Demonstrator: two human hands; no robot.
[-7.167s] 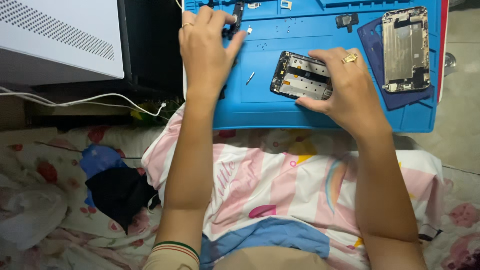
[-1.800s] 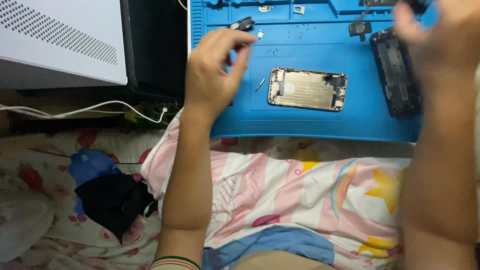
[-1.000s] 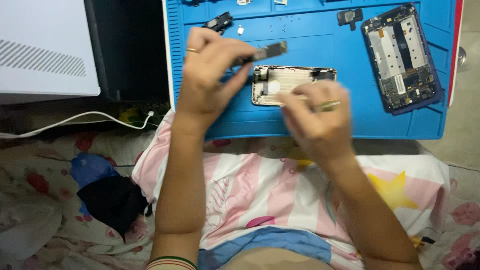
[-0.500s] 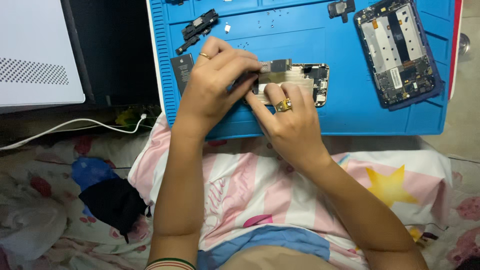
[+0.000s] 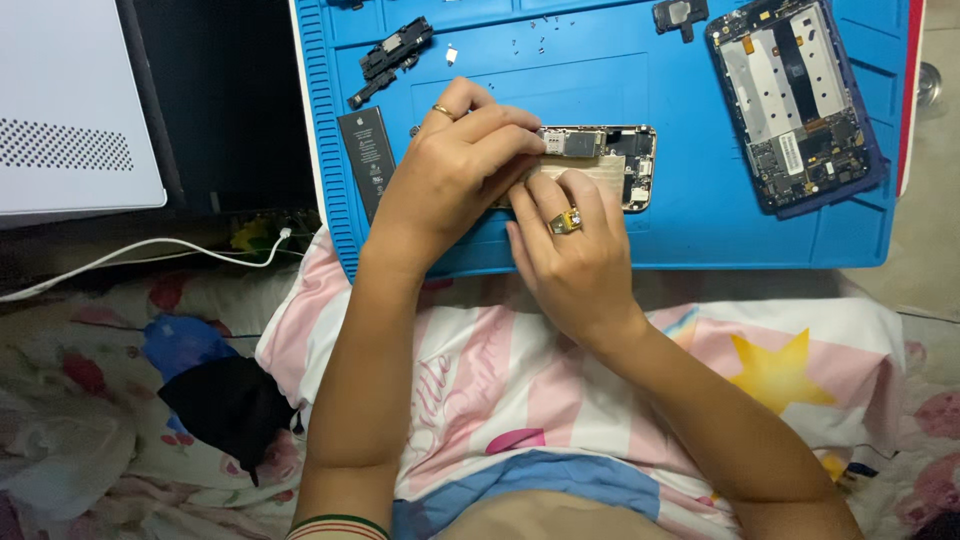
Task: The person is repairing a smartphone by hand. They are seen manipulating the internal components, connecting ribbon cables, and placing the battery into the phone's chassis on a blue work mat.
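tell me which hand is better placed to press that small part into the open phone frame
Left, probably: the left hand has its fingertips on the small part in the phone frame; the right hand rests lower, steadying it.

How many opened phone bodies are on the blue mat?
2: one phone body mid-mat under the left hand and right hand; another opened phone at the blue mat's top right. None seem hidden.

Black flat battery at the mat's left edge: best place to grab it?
Pinch the flat black rectangular battery across its two long edges, coming from above. It lies flat on the blue silicone work mat, so only thin edges offer purchase. The lower end looks freest; the left hand sits close on its right.
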